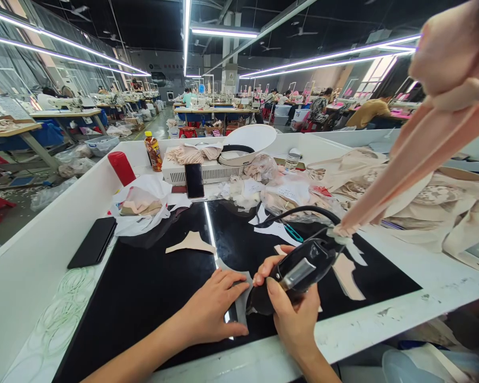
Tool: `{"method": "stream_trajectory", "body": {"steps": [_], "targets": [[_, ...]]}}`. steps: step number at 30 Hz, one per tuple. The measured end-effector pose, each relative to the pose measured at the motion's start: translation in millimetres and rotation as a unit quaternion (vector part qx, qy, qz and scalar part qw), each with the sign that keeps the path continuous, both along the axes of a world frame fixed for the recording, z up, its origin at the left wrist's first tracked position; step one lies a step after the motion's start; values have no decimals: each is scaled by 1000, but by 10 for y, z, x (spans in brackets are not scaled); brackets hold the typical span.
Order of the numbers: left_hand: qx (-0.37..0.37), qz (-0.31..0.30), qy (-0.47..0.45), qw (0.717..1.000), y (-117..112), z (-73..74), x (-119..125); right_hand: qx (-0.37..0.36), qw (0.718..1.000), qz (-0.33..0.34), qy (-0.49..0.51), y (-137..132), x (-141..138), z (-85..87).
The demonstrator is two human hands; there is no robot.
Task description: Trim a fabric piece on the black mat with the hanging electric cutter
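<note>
My left hand lies flat on a curved grey cut piece, fingers spread and pressing it to the black work surface. In my right hand is a black hand iron, gripped around its body, with its dark lower end beside the grey piece's right edge. A knotted peach fabric strip hangs from above and is tied to the rear of the iron, where a black cord also runs. Beyond my left hand is a beige cut piece; right of the iron lies another beige piece.
Teal-handled scissors and white cut pieces lie behind the iron. A phone leans at the back, near a drink bottle and bagged fabric. A black tablet-like slab is at left; beige fabric is heaped right.
</note>
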State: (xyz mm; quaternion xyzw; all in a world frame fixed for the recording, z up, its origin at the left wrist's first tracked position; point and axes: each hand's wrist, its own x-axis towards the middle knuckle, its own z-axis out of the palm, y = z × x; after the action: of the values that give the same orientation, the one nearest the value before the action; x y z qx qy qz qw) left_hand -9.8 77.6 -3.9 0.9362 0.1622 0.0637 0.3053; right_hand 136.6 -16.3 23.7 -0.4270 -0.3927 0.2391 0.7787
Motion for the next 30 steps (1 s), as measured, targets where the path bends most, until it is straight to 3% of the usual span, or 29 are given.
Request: {"method": "stream_trajectory", "body": {"steps": [16,24,30], "targets": [[-10,-2,9,1000,-19,115,12,-3,1000,4,4,-120,-24,-26],[-12,-7,-17,1000,7,22,-2,-6,1000,4,-8,-103,-32,5],[-15,34,-112,993,79,-87,-64,-7,1000,-2,-9,-126,93,31]]}}
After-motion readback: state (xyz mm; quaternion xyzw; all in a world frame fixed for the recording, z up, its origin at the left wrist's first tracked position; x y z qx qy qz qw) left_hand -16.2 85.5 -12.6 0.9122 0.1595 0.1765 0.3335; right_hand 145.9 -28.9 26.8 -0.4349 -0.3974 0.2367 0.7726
